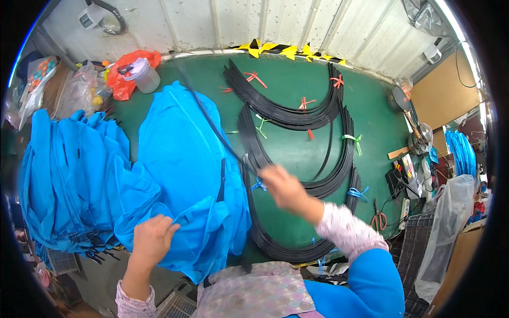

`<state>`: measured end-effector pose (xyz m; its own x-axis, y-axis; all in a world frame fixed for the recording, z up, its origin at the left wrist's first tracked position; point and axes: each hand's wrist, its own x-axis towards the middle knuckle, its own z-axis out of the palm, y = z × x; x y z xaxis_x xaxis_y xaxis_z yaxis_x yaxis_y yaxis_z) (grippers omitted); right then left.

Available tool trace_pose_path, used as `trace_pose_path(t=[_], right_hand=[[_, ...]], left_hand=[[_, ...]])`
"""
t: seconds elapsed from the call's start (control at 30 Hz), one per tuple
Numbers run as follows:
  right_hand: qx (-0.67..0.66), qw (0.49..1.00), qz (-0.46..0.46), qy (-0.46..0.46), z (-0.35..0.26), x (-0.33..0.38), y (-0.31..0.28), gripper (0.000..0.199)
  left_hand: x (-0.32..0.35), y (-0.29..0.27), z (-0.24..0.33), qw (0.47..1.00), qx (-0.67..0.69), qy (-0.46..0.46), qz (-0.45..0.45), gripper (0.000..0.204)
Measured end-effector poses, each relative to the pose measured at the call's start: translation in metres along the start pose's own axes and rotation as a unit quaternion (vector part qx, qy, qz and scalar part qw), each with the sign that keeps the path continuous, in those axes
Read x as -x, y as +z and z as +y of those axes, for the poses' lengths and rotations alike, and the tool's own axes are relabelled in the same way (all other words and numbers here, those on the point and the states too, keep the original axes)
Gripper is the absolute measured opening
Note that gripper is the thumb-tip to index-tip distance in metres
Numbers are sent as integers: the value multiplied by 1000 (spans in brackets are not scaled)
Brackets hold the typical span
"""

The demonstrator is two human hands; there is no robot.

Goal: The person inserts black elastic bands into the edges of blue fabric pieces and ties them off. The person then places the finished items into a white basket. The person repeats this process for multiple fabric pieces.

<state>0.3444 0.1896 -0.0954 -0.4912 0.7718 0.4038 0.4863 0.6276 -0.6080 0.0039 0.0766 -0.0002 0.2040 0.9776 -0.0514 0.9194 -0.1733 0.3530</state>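
Observation:
A bright blue fabric piece [177, 127] lies spread on the green table in front of me, its near part gathered in folds. My left hand [152, 239] is closed in a pinch on the near edge of this fabric. My right hand [286, 190], also closed, grips the near end of a long thin black strip [211, 123]. The strip runs up and left across the fabric, its far end blurred. A short black piece [221, 180] lies along the fabric's right side. Beneath and beside my right hand curve bundles of similar black strips [297, 249], tied with coloured ties.
A heap of blue fabric pieces [74, 169] hangs over the table's left edge. A lidded plastic tub [144, 77] and a red plastic bag [119, 87] stand at the far left. Red-handled scissors [378, 220] lie at the right, near a dark crate [416, 244].

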Motion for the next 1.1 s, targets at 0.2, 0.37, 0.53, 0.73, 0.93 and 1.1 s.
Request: trace_pose_path(t=[0.2, 0.37, 0.53, 0.73, 0.93, 1.1], right_hand=[[-186, 961, -172, 112, -120, 90, 13, 48], [-103, 994, -35, 21, -165, 73, 15, 26], [-20, 996, -72, 41, -176, 55, -3, 16], [-64, 983, -169, 16, -194, 35, -15, 13], [-95, 968, -231, 19, -198, 29, -15, 15], [-103, 955, -279, -3, -206, 25, -11, 17]], left_hand=[[8, -39, -34, 966, 221, -55, -120, 24], [42, -42, -64, 904, 412, -55, -99, 25], [64, -64, -65, 919, 371, -52, -123, 27], [83, -67, -54, 962, 263, 17, -66, 26], [103, -74, -40, 977, 185, 74, -73, 20], [107, -53, -33, 984, 114, 135, -39, 16]])
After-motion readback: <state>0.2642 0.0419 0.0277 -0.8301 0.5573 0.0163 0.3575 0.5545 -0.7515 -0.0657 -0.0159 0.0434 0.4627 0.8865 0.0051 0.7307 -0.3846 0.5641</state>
